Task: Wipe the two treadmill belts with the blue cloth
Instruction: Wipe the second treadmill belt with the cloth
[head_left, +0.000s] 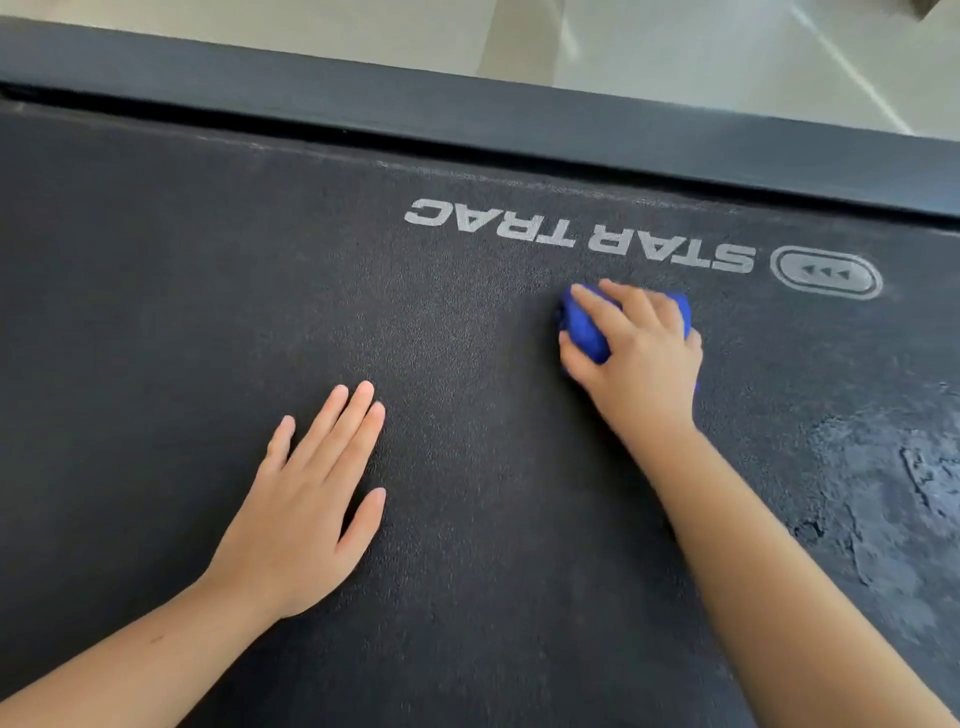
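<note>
A dark textured treadmill belt (208, 291) fills most of the view, with white STAR TRAC lettering (582, 234) printed upside down near its far edge. My right hand (639, 358) grips a bunched blue cloth (584, 330) and presses it on the belt just below the lettering. The cloth is mostly hidden under my fingers and palm. My left hand (306, 499) lies flat on the belt with straight fingers, to the left of and nearer than the cloth.
A dark side rail (467, 104) runs along the belt's far edge, with pale tiled floor (675, 47) beyond it. A worn, blotchy patch (893, 488) marks the belt at the right. A white oval logo (826, 273) sits right of the lettering.
</note>
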